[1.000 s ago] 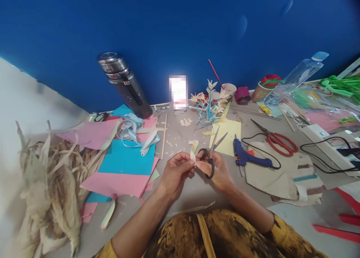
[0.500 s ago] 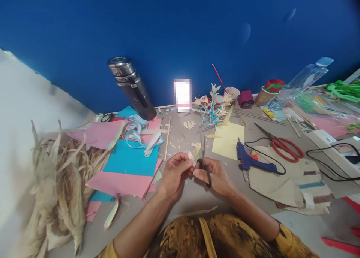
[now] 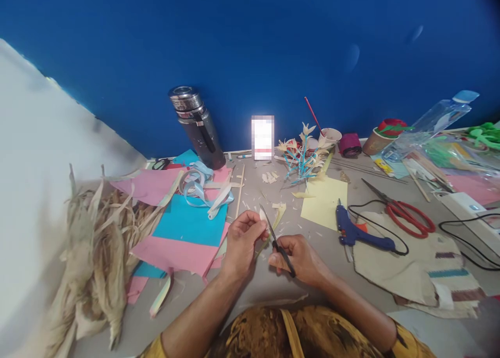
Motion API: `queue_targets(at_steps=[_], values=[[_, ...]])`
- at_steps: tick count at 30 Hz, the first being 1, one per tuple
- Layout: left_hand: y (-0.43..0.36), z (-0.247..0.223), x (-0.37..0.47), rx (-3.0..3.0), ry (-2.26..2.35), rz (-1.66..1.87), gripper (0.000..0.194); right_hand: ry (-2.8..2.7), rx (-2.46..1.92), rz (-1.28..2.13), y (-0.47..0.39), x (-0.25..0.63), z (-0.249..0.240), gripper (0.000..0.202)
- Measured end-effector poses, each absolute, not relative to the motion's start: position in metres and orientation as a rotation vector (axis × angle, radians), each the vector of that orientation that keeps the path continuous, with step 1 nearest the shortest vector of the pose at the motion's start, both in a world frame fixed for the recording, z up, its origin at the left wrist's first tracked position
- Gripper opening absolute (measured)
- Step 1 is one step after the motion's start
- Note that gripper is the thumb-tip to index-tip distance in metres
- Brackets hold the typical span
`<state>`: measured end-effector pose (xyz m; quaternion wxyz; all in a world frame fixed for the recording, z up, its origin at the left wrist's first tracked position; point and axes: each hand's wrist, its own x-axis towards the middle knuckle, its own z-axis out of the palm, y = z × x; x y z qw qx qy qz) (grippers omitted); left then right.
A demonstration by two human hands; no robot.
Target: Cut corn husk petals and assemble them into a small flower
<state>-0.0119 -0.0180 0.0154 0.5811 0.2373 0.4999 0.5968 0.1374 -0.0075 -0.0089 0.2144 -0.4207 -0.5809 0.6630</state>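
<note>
My left hand [image 3: 245, 238] pinches a small pale petal-shaped piece [image 3: 263, 218] between thumb and fingers; it looks like dried corn husk. In my right hand [image 3: 297, 256] are small dark-handled scissors [image 3: 282, 254], their blades pointing up and left beside the piece's right edge. Whether the blades touch it I cannot tell. A yellowish husk strip [image 3: 279, 216] lies just behind the blades, among tiny pale clippings. Farther back stand several pale husk flowers on blue stems [image 3: 302, 157], near a small pile of cut pale pieces [image 3: 269, 177].
Coloured paper sheets [image 3: 187, 222], light blue ribbon [image 3: 199, 189] and dried husks [image 3: 89, 264] lie left, a dark flask [image 3: 199, 131] behind. Rightward are a yellow sheet [image 3: 322, 202], blue glue gun [image 3: 359, 233], red-handled scissors [image 3: 408, 215], cloth [image 3: 410, 275] and a power strip [image 3: 469, 212].
The scissors have swung from nearly upright to a leftward tilt, bringing their blades against or beside the pale piece. The whole view has shifted, so the table things appear farther right.
</note>
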Motion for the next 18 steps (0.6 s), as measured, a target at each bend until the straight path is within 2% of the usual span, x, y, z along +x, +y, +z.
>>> queue_targets(at_steps=[18], values=[[-0.0179, 0.0184, -0.0126, 0.416, 0.977, 1.357, 0.021, -1.552, -1.199, 1.803, -0.005, 0.1375, -0.0052, 0.048]])
